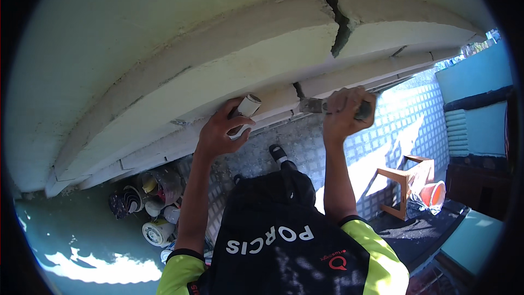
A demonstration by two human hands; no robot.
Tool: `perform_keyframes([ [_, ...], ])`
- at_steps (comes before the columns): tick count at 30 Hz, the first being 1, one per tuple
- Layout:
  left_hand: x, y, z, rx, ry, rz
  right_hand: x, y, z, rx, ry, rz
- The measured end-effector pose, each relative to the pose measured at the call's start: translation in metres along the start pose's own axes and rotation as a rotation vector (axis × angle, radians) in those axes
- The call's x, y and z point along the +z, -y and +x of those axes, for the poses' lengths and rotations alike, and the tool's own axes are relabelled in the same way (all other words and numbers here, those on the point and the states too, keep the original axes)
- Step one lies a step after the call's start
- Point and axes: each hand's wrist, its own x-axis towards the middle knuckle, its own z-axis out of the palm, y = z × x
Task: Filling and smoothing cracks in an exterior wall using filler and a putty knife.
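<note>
My left hand (215,131) is closed round a small white cylinder (250,106), its round grey end tilted up. What kind of container or tube it is, I cannot make out. That hand is close against the pale wall ledge. To the right, my right hand (348,113) grips a scraper by its handle. Its flat, stained metal blade (311,105) points left, beside a dark crack (298,90) in a lower ledge. Most of the handle is hidden by my fingers. Higher up, a wide jagged crack (339,24) splits the upper ledge (262,27).
Several buckets and bags (158,232) are gathered at lower left, near my left arm. On the right, a wooden stool (401,177) stands beside an orange bucket (433,195) on a dark surface. Patterned paving (415,109) lies below, partly sunlit.
</note>
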Motion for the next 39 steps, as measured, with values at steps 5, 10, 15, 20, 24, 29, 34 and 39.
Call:
perform_keyframes([
  [5,0.004,0.001,0.005,-0.002,-0.002,0.002,-0.021,-0.026,-0.014,-0.069,-0.038,-0.154],
  [10,0.0,0.002,-0.002,-0.024,0.001,0.003,-0.014,0.005,-0.011,-0.041,0.02,0.11],
  [15,0.004,0.0,0.002,-0.015,0.006,0.008,-0.015,-0.026,-0.021,-0.138,0.015,-0.149],
  [20,0.0,0.003,-0.001,-0.022,-0.016,0.012,0.001,0.014,-0.002,-0.13,0.035,0.021],
  [24,0.003,-0.002,0.001,-0.005,0.002,0.001,-0.019,-0.02,-0.014,-0.079,0.107,0.039],
  [29,0.0,-0.002,0.0,0.007,-0.009,0.036,-0.019,-0.025,-0.021,-0.061,0.012,-0.233],
  [34,0.001,-0.002,0.004,0.017,-0.011,0.015,-0.009,-0.01,-0.005,-0.068,0.033,-0.003],
  [39,-0.001,0.0,-0.001,0.003,0.005,0.011,-0.004,-0.018,-0.01,-0.067,0.067,-0.074],
])
